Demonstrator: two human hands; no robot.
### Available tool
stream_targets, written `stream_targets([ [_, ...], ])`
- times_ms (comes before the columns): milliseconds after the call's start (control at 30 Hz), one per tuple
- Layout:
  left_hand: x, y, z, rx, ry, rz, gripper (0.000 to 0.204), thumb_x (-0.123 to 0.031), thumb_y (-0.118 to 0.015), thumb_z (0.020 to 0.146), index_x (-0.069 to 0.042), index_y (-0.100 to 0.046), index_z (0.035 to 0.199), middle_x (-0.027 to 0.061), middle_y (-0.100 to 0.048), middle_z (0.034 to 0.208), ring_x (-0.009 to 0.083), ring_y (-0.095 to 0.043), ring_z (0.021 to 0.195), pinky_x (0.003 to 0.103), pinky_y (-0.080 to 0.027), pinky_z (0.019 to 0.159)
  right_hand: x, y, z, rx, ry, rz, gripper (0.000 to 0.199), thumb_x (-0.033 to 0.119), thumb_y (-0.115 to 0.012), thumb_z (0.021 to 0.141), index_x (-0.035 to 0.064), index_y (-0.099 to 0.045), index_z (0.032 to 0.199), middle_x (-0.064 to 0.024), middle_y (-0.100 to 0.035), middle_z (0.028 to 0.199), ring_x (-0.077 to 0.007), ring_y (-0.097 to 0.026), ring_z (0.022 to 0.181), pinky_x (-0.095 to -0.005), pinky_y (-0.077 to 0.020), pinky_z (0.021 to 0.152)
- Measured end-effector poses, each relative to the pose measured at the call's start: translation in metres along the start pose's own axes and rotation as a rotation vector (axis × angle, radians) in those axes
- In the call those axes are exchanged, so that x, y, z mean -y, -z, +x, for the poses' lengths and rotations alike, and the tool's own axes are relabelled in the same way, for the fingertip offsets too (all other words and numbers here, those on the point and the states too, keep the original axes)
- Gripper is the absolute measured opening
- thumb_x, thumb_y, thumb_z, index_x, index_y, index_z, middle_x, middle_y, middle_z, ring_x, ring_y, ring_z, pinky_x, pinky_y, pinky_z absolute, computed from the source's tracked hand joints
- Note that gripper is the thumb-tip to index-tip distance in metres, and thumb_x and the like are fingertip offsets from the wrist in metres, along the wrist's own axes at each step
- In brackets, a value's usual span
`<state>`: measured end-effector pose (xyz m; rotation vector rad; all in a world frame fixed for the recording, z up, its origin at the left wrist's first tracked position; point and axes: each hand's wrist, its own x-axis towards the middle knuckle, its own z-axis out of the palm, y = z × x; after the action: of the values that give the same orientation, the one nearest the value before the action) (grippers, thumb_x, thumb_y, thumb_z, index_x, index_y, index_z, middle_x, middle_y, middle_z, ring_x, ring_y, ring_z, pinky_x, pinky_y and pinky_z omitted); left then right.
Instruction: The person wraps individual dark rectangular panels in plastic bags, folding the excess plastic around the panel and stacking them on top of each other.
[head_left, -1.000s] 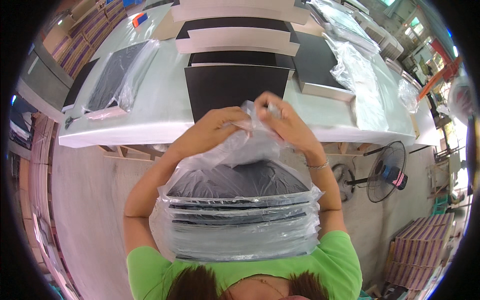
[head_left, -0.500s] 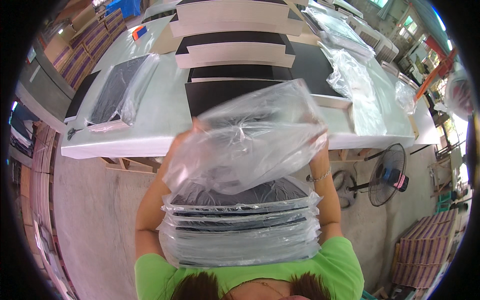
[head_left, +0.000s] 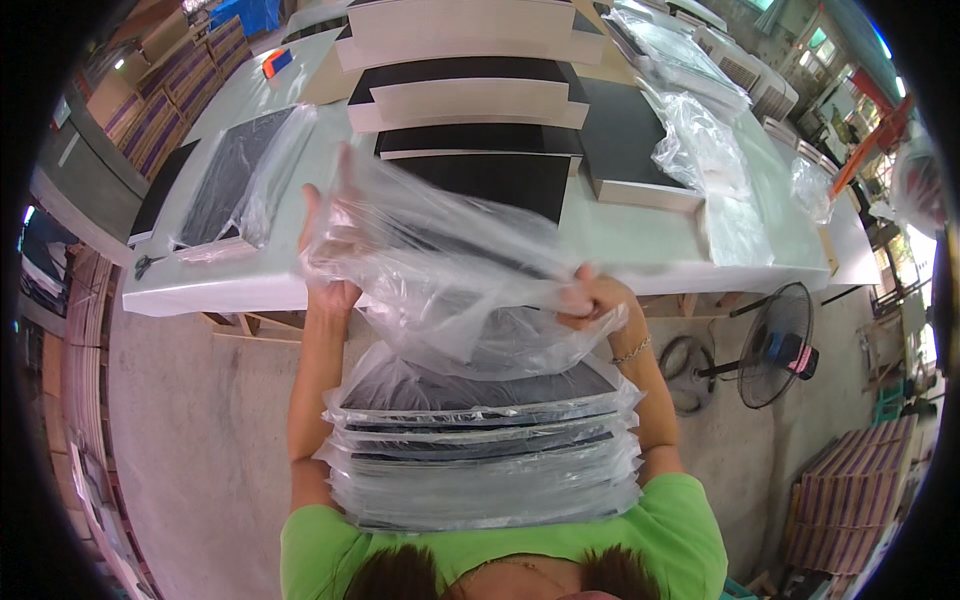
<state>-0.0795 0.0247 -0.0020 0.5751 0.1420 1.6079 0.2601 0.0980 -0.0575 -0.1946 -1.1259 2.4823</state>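
Note:
A clear plastic bag (head_left: 440, 285) is stretched between my hands, above a stack of black panels in clear plastic sleeves (head_left: 485, 470) close to my body. My left hand (head_left: 335, 245) is at the bag's left side, its fingers spread upward and partly veiled by the film; whether they are inside the bag, I cannot tell. My right hand (head_left: 595, 295) pinches the bag's right side, fingers closed. Beyond the bag, a black panel (head_left: 500, 180) lies on the table, partly hidden by the film.
More black panels with pale edges (head_left: 470, 100) are stacked on the pale-covered table (head_left: 640, 235). Loose clear bags (head_left: 705, 150) lie right. At left are a wrapped panel (head_left: 240, 170), scissors (head_left: 147, 265) and an orange-and-blue block (head_left: 277, 63). A fan (head_left: 775, 345) stands right.
My left hand has moved up and left, and its fingers have come apart. My right hand has shifted slightly left and down. The bag has swung over, its raised corner now at the left.

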Motion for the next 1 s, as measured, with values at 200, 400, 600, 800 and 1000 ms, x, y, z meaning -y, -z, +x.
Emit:
stream_targets([
  [200,0.011,0.026,-0.036,0.335,0.775,0.503,0.064,-0.046,-0.069,0.075,0.002,-0.050,0.113,0.0074,-0.059,0.084,0.0121,-0.057,0.064,0.024,-0.047,0.054,0.031,-0.053,0.033,-0.316,0.589,0.528,0.042,0.039,-0.047,0.092,0.0069,-0.050,0.119,-0.0033,-0.059,0.084,-0.0142,-0.056,0.066,-0.0273,-0.0498,0.062],
  [400,0.025,0.045,-0.041,0.374,0.951,0.510,0.048,-0.040,-0.078,0.067,-0.001,-0.061,0.089,0.0036,-0.060,0.078,0.0131,-0.057,0.069,0.026,-0.046,0.066,0.012,-0.024,0.036,-0.263,0.608,0.508,0.051,0.047,-0.046,0.090,0.0039,-0.049,0.118,-0.0092,-0.059,0.106,-0.0222,-0.056,0.097,-0.0362,-0.0463,0.085],
  [600,0.027,0.067,-0.034,0.541,0.566,0.347,0.045,-0.033,-0.069,0.077,0.002,-0.058,0.103,0.0125,-0.062,0.089,0.0323,-0.060,0.095,0.045,-0.046,0.086,-0.004,0.010,0.028,-0.161,0.384,0.470,0.054,0.048,-0.046,0.089,0.0030,-0.050,0.119,-0.0087,-0.060,0.104,-0.0208,-0.058,0.095,-0.0338,-0.0460,0.086],
  [800,-0.027,0.064,-0.035,-0.055,0.045,-0.002,0.078,-0.022,-0.066,0.072,-0.002,-0.027,0.136,0.0160,-0.045,0.126,0.0280,-0.054,0.100,0.039,-0.045,0.089,-0.019,-0.011,-0.007,-0.050,0.033,-0.061,0.049,0.042,-0.047,0.090,0.0011,-0.051,0.117,-0.0094,-0.059,0.100,-0.0207,-0.058,0.089,-0.0289,-0.0451,0.086],
  [1000,-0.031,0.031,-0.022,-0.294,0.173,0.789,0.053,-0.005,-0.066,0.071,0.000,-0.044,0.120,0.0096,-0.052,0.104,0.0177,-0.055,0.095,0.036,-0.045,0.086,-0.010,-0.002,-0.021,-0.332,0.449,0.128,0.049,0.022,-0.062,0.082,0.0011,-0.043,0.122,-0.0103,-0.054,0.107,-0.0127,-0.053,0.074,-0.0221,-0.0437,0.065],
])
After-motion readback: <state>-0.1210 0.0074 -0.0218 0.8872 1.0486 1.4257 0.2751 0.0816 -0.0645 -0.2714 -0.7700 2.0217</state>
